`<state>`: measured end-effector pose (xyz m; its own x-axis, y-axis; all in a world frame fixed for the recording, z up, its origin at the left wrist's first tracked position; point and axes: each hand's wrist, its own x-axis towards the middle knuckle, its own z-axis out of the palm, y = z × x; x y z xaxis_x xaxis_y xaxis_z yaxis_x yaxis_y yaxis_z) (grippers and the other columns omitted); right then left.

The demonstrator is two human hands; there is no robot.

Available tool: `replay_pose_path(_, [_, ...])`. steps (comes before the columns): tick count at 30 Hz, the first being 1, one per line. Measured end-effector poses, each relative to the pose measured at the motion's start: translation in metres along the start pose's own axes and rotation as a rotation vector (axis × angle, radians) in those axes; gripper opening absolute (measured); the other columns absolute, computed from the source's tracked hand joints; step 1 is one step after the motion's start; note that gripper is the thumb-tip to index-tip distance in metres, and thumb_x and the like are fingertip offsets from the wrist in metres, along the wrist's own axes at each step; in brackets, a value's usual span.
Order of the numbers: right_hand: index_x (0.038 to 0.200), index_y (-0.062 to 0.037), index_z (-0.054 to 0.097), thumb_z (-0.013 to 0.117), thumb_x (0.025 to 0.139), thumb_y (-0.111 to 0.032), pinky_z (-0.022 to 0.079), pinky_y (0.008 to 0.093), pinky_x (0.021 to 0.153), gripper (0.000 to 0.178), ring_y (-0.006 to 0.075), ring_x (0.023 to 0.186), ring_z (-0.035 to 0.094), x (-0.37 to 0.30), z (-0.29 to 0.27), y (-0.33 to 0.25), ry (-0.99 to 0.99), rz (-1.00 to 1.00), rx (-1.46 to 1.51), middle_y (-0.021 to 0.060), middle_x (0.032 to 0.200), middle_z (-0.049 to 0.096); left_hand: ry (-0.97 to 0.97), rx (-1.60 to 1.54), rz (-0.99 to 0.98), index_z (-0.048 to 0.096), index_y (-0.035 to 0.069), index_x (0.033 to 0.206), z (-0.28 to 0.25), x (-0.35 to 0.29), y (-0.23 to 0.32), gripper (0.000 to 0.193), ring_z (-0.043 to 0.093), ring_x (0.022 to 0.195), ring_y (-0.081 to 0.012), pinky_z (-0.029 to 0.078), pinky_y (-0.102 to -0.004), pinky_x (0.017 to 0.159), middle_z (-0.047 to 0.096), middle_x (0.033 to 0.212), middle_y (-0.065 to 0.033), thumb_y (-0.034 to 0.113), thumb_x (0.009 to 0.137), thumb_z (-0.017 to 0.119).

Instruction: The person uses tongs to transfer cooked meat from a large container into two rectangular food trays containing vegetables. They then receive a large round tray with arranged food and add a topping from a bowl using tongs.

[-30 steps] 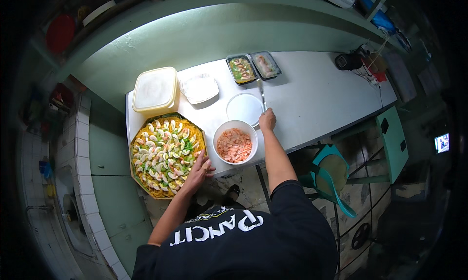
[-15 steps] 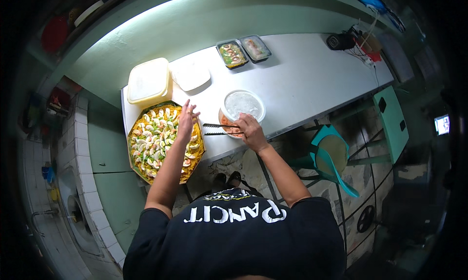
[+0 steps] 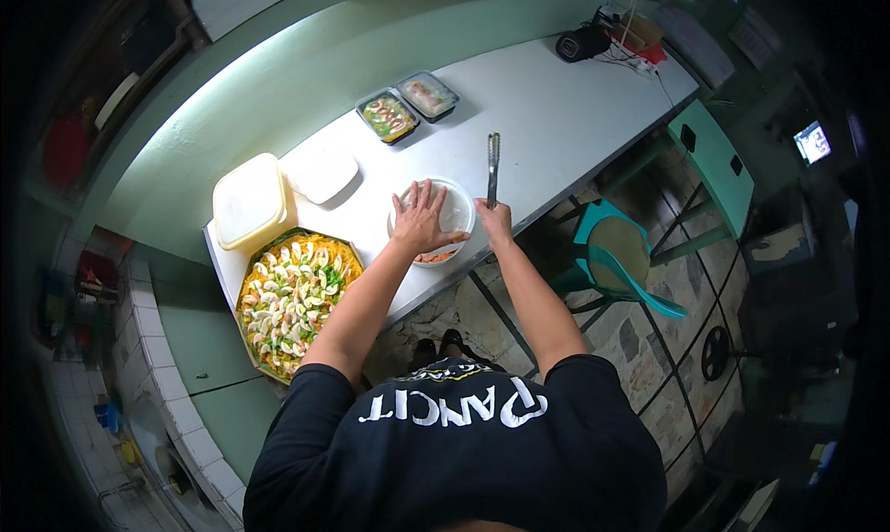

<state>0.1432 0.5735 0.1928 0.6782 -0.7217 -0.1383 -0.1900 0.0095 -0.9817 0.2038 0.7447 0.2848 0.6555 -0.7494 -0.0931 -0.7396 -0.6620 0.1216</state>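
Note:
My left hand [image 3: 422, 221] lies with spread fingers on the translucent lid [image 3: 456, 211] of a round tub near the table's front edge. Orange-pink food pieces [image 3: 436, 255] show at the tub's near side, where the lid does not cover them. Just right of the tub, my right hand [image 3: 496, 222] is closed around metal tongs [image 3: 493, 166], whose tips point away from me. To the left sits a large octagonal tray of yellow noodles [image 3: 298, 296] topped with egg slices and green bits; my left forearm passes beside its right edge.
Behind the noodle tray stand a cream lidded tub [image 3: 248, 201] and a white lid or flat container [image 3: 320, 172]. Two black food boxes [image 3: 387, 117] sit by the wall. A black device [image 3: 582, 44] and cables occupy the far right. A teal chair [image 3: 612, 254] stands beside the table.
My left hand has moved from above the noodles onto the tub's lid. The right hand has left the lid, and the tongs have turned from pointing left to pointing away. The view has shifted.

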Motion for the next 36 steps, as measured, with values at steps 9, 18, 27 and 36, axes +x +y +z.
replay_pose_path(9, [0.096, 0.0017, 0.068, 0.07, 0.08, -0.019, 0.051, 0.0302, 0.059, 0.026, 0.0158, 0.066, 0.062, -0.019, 0.004, -0.014, -0.188, 0.142, 0.021, 0.0074, 0.077, 0.066, -0.035, -0.01, -0.02, 0.024, 0.015, 0.148, 0.005, -0.026, -0.003, 0.123, 0.011, 0.141, -0.0439, 0.014, -0.0687, 0.104, 0.013, 0.153, -0.0231, 0.088, 0.054, 0.056])
replay_pose_path(18, [0.1, -0.0026, 0.064, 0.064, 0.086, -0.024, 0.055, 0.038, 0.054, 0.026, 0.0226, 0.07, 0.066, -0.032, 0.014, -0.002, -0.14, 0.166, 0.025, 0.0098, 0.079, 0.067, 0.468, -0.223, 0.114, 0.031, 0.013, 0.145, 0.046, -0.032, -0.021, 0.097, 0.018, 0.139, -0.0396, 0.014, -0.0649, 0.106, 0.025, 0.15, -0.0169, 0.067, 0.07, 0.061])
replay_pose_path(27, [0.093, 0.0014, 0.059, 0.058, 0.087, -0.029, 0.048, 0.0466, 0.073, 0.031, 0.0414, 0.083, 0.062, -0.087, -0.045, 0.02, 0.173, -0.119, -0.233, 0.0236, 0.086, 0.064, 0.063, -1.712, -0.45, 0.04, 0.018, 0.136, 0.062, -0.042, -0.019, 0.063, 0.047, 0.117, -0.0265, 0.04, -0.0422, 0.093, 0.046, 0.131, -0.0104, 0.042, 0.082, 0.061])
replay_pose_path(36, [0.102, -0.0074, 0.064, 0.059, 0.092, -0.028, 0.054, 0.0293, 0.06, 0.023, 0.018, 0.07, 0.066, -0.308, -0.332, 0.048, 0.324, 0.136, 0.749, 0.0088, 0.087, 0.067, -1.023, -1.763, 0.038, 0.026, 0.015, 0.142, 0.083, -0.097, 0.21, 0.081, 0.045, 0.122, -0.0349, 0.041, -0.0574, 0.097, 0.043, 0.135, -0.0137, 0.04, 0.076, 0.067])
